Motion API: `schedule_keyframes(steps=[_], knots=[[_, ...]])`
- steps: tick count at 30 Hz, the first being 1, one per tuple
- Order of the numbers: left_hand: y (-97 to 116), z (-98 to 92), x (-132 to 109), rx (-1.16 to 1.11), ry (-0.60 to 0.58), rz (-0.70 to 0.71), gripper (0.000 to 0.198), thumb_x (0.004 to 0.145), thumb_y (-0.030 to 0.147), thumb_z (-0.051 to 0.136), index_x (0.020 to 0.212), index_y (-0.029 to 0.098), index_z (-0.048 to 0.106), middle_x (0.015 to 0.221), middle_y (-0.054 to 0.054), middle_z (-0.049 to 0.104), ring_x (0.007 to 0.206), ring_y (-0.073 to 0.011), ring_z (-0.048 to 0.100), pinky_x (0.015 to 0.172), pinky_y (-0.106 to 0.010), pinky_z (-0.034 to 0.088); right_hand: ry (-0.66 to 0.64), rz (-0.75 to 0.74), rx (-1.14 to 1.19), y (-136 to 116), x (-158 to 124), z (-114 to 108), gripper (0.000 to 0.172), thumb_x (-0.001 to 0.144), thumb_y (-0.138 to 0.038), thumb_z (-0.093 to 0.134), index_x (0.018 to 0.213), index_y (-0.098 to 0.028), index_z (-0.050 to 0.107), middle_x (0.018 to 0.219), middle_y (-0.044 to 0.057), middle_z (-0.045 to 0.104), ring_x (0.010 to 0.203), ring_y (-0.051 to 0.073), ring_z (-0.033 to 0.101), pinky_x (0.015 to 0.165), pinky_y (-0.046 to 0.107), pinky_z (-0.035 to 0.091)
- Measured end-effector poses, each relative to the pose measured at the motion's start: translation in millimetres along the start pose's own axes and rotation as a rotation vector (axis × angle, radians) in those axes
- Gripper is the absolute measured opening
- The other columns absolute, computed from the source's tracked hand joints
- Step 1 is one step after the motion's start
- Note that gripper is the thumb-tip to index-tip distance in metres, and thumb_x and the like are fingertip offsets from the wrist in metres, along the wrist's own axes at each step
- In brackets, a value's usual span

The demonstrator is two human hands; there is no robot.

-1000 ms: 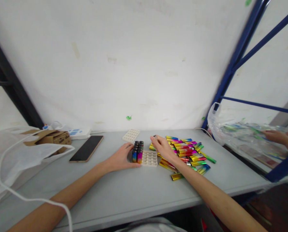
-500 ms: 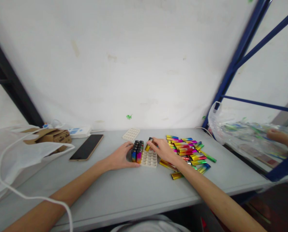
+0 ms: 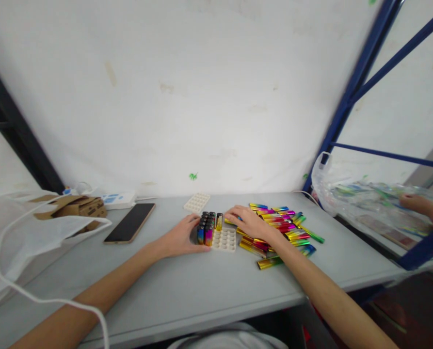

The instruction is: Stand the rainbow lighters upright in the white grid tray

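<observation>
My left hand (image 3: 182, 236) is curled round the left side of a block of upright lighters (image 3: 206, 229), thumb in front and fingers behind. These lighters have black tops and shiny coloured bodies, and stand in a cream tray (image 3: 224, 240) with round hollows. One gold lighter (image 3: 219, 221) stands apart at the tray's back, right of the block. Just right of the tray, my right hand (image 3: 247, 222) has its fingers bent over a lighter (image 3: 232, 221) with gold and blue on it; its thumb is hidden. Beneath and beyond that hand lies a pile of metallic coloured lighter sleeves (image 3: 281, 228).
A second cream tray (image 3: 197, 201) lies behind. To the left are a phone (image 3: 131, 223), a cardboard box (image 3: 81, 207), a white plastic bag (image 3: 38, 242) and a white cable (image 3: 49, 299). Past the blue frame (image 3: 347, 106) at right, another person's hand (image 3: 418, 202) is near clear bags.
The lighter from my right hand now stands in the tray, let go. That hand has moved right to the pile's edge, over another lighter. My left hand stays put.
</observation>
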State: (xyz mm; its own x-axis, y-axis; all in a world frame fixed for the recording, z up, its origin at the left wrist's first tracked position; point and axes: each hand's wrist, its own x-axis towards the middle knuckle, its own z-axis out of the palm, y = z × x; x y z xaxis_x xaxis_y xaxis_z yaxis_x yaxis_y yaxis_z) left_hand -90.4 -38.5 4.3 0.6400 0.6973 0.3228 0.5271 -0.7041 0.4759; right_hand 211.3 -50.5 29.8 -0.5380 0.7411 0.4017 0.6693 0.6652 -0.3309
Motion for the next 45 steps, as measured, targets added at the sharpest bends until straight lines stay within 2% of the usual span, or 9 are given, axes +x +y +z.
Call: schedule_keyframes(steps=[3, 6, 10, 18, 24, 29, 33, 39, 45], knots=[[0.9, -0.5, 0.2, 0.008, -0.002, 0.002, 0.074, 0.071, 0.066, 0.090, 0.125, 0.018, 0.069, 0.132, -0.016, 0.067, 0.125, -0.0393, 0.065, 0.114, -0.054, 0.053, 0.092, 0.074, -0.089, 25.2, -5.0, -6.8, 0.033, 0.113, -0.034, 0.047, 0.120, -0.016, 0.074, 0.119, 0.014, 0.074, 0.116, 0.026, 0.066, 0.109, 0.041, 0.049], [2.9, -1.5, 0.3, 0.025, 0.001, -0.015, 0.075, 0.070, 0.067, 0.090, 0.124, 0.019, 0.070, 0.131, -0.017, 0.068, 0.124, -0.0402, 0.065, 0.114, -0.054, 0.054, 0.037, 0.118, -0.155, 43.4, -8.2, -6.6, 0.027, 0.107, -0.031, 0.061, 0.125, -0.016, 0.074, 0.126, 0.017, 0.073, 0.122, 0.028, 0.066, 0.112, 0.045, 0.048], [5.5, -2.7, 0.5, 0.037, -0.006, -0.012, 0.072, 0.071, 0.067, 0.088, 0.124, 0.022, 0.071, 0.131, -0.015, 0.068, 0.125, -0.0398, 0.066, 0.114, -0.054, 0.054, -0.103, 0.176, -0.155, 44.0, -8.1, -6.2, 0.027, 0.104, -0.034, 0.067, 0.120, -0.015, 0.077, 0.115, 0.016, 0.077, 0.109, 0.028, 0.071, 0.102, 0.041, 0.053], [5.0, -2.0, 0.3, 0.034, -0.010, -0.034, 0.077, 0.071, 0.067, 0.088, 0.126, 0.017, 0.069, 0.134, -0.019, 0.066, 0.127, -0.0404, 0.064, 0.116, -0.055, 0.052, -0.182, 0.301, -0.007, 37.1, -5.1, -14.8, 0.028, 0.098, -0.035, 0.073, 0.115, -0.014, 0.080, 0.101, 0.012, 0.081, 0.088, 0.023, 0.074, 0.083, 0.031, 0.055], [3.9, -3.3, 0.2, 0.036, -0.015, -0.017, 0.074, 0.071, 0.068, 0.088, 0.125, 0.021, 0.071, 0.131, -0.015, 0.067, 0.125, -0.0402, 0.065, 0.114, -0.054, 0.054, -0.112, 0.197, -0.151, 30.5, -6.4, -12.1, 0.028, 0.104, -0.034, 0.065, 0.116, -0.015, 0.081, 0.110, 0.015, 0.081, 0.103, 0.028, 0.073, 0.093, 0.036, 0.052], [0.8, -2.4, 0.4, 0.028, -0.001, 0.019, 0.073, 0.071, 0.066, 0.089, 0.130, 0.026, 0.071, 0.129, -0.013, 0.069, 0.124, -0.0402, 0.065, 0.113, -0.055, 0.055, -0.094, 0.233, -0.186, 26.1, -5.0, -11.8, 0.029, 0.109, -0.031, 0.057, 0.109, -0.016, 0.082, 0.108, 0.016, 0.082, 0.100, 0.028, 0.074, 0.093, 0.035, 0.050], [1.0, -2.0, 0.5, 0.028, -0.014, 0.001, 0.074, 0.071, 0.067, 0.089, 0.129, 0.023, 0.070, 0.130, -0.015, 0.068, 0.124, -0.0409, 0.065, 0.113, -0.056, 0.055, -0.009, 0.300, -0.163, 26.2, -4.6, -13.6, 0.029, 0.110, -0.032, 0.055, 0.117, -0.016, 0.078, 0.107, 0.015, 0.082, 0.095, 0.027, 0.075, 0.087, 0.033, 0.050], [2.8, -2.2, -0.3, 0.016, -0.029, -0.025, 0.074, 0.073, 0.067, 0.087, 0.128, 0.020, 0.068, 0.134, -0.017, 0.065, 0.128, -0.0415, 0.063, 0.116, -0.058, 0.052, 0.228, 0.310, 0.161, 29.2, 0.0, -15.0, 0.042, 0.103, -0.050, 0.056, 0.122, -0.017, 0.076, 0.075, 0.002, 0.073, 0.064, 0.018, 0.060, 0.066, 0.029, 0.044], [1.1, -2.8, -0.2, 0.023, -0.035, -0.018, 0.076, 0.073, 0.067, 0.088, 0.131, 0.023, 0.067, 0.137, -0.017, 0.065, 0.132, -0.0411, 0.062, 0.118, -0.057, 0.050, 0.347, 0.360, 0.505, 20.5, 8.5, -13.3, 0.058, 0.087, -0.076, 0.064, 0.078, -0.019, 0.067, 0.067, -0.001, 0.059, 0.066, 0.017, 0.054, 0.063, 0.028, 0.043]])
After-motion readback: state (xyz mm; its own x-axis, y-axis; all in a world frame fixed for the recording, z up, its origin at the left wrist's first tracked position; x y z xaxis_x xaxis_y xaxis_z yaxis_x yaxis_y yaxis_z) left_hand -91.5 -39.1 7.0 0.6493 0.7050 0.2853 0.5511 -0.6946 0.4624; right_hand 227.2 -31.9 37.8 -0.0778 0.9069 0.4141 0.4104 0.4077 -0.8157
